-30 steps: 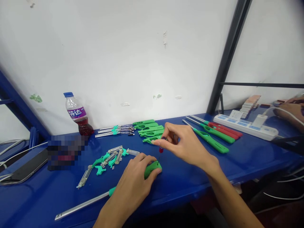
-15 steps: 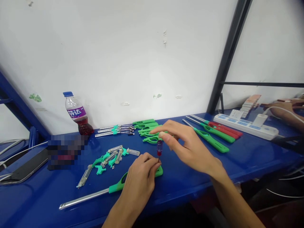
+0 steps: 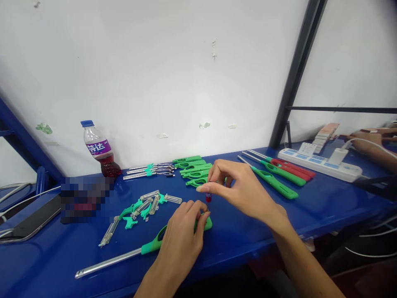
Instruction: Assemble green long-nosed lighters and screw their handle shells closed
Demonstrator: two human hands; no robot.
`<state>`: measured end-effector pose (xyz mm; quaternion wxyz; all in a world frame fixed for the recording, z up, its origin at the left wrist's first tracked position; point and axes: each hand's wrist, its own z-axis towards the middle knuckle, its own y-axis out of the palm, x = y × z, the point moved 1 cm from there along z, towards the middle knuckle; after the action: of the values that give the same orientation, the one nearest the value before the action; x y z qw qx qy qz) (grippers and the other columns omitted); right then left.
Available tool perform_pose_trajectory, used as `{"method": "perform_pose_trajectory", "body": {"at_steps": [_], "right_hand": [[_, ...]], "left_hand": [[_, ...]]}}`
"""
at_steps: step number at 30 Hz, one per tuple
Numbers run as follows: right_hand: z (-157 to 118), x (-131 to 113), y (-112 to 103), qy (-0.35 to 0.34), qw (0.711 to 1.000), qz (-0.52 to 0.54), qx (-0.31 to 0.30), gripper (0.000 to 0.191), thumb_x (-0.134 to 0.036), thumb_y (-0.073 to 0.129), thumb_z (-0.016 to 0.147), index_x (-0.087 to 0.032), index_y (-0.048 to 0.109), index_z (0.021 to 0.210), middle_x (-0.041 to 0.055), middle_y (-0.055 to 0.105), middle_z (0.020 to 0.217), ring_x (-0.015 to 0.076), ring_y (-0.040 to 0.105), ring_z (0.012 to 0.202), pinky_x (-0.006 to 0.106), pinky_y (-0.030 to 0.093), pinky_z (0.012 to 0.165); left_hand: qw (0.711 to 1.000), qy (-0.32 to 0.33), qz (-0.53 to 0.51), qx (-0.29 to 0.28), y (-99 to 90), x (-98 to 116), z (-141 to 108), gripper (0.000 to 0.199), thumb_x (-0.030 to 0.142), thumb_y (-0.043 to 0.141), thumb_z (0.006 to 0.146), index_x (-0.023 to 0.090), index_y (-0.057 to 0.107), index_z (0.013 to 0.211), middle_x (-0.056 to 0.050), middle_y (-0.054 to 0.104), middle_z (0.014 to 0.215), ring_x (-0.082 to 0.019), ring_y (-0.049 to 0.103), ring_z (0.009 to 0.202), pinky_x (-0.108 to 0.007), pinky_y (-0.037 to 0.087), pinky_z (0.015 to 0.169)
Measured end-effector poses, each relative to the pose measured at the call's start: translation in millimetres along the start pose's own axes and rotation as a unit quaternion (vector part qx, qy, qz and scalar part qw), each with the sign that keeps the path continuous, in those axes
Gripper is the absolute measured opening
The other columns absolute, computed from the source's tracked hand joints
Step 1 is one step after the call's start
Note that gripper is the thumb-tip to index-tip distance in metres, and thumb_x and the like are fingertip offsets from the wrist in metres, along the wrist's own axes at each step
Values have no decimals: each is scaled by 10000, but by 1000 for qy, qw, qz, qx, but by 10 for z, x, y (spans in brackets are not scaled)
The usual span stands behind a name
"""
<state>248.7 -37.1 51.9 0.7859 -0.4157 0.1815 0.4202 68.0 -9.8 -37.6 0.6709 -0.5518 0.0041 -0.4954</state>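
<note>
Pinching the screwdriver (image 3: pixel 208 198) by its upper end between thumb and fingertips of the right hand (image 3: pixel 232 179); holding it roughly upright, point down over the butt end of the lighter (image 3: pixel 151 246). Curling the left hand (image 3: pixel 182 231) over the lighter's green handle, with thumb and forefinger drawn close at the foot of the screwdriver; cannot tell whether gripping its shaft there. Lying on the table (image 3: pixel 242 244) near the front edge, with its metal tube (image 3: pixel 108 262) pointing left.

Looks light and stiff, probably smooth enough to skid or roll if left unheld. Best gripped by the broad handle, pressed flat; less well by the tube, likely slick and apt to swing the whole length round. Should bear firm pressure, but could crack or strip under too hard a twist. For the screwdriver, likely small and light, best turned with fingertips.

Just beyond the left hand, note clear tanks (image 3: pixel 143 207) and teal clips (image 3: pixel 130 222), loosely heaped. Farther back, see wired rods (image 3: pixel 138 176) beside green shells (image 3: pixel 200 168). To the right, find green lighters (image 3: pixel 285 190) and red lighters (image 3: pixel 304 172), then a power strip (image 3: pixel 350 171). By the wall at left, see a bottle (image 3: pixel 98 147).
</note>
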Motion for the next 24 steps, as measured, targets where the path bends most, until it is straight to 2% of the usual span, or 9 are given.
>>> {"method": "perform_pose_trajectory", "body": {"at_steps": [3,5,8,11,13,18,20,22,24], "right_hand": [[-7,5,-26,-4,996,70,-51,223,-427,668,1039,-227,724,959,-22,761,925,83,627,590,240,474,554],[-17,11,-46,-11,990,112,-87,228,-388,589,1084,-234,757,1074,2,780,1031,71,637,559,232,495,535],[-19,17,-53,-10,991,97,-87,214,-375,655,1050,-227,797,992,2,794,947,85,639,542,238,503,532],[-6,9,-46,-2,999,25,-22,254,-426,800,938,-213,773,803,-10,770,770,109,611,539,256,470,525],[-5,-1,-54,-1,1000,-13,5,290,-445,844,892,-212,748,748,-20,747,705,112,596,541,258,454,526],[-42,15,-140,-20,995,60,-83,203,-374,657,1049,-258,823,1059,2,812,1027,72,629,526,239,507,536],[-49,35,-163,-16,994,65,-90,180,-359,694,1026,-254,839,1004,-6,805,960,71,614,512,237,487,513],[-43,50,-154,-5,997,41,-63,168,-388,798,945,-239,834,877,-24,767,794,81,579,509,244,443,498],[-33,55,-119,11,999,7,-33,266,-442,872,865,-217,779,757,-45,693,629,93,530,500,255,395,494]], "left_hand": [[1000,6,1,-4,-3,-6,-9,198,245,438,1092,252,582,955,-11,649,903,-251,590,877,-379,424,785],[1000,7,2,-6,-4,-8,-15,204,239,428,1097,252,578,959,-10,649,905,-247,585,877,-375,421,784],[1000,9,3,-7,0,-7,-15,200,231,434,1098,252,586,970,-6,652,909,-243,590,882,-370,422,785],[1000,9,5,-7,5,-9,-4,198,223,436,1099,253,602,995,-9,669,932,-246,604,905,-372,433,803],[1000,10,7,-9,4,-10,1,212,222,427,1105,254,610,1003,-14,681,955,-248,610,921,-374,440,818],[1000,12,12,-14,-11,-2,-10,244,237,401,1119,253,620,1013,-15,680,958,-240,610,906,-367,447,808],[1000,12,16,-14,-10,3,-16,247,233,398,1118,251,626,1024,-16,679,960,-242,608,905,-373,447,812],[1000,13,20,-15,-5,6,-16,255,231,393,1117,250,634,1033,-20,679,967,-248,605,909,-380,448,813],[999,15,25,-17,1,7,-12,270,232,383,1119,249,642,1044,-26,677,972,-253,603,912,-382,450,809]]}}
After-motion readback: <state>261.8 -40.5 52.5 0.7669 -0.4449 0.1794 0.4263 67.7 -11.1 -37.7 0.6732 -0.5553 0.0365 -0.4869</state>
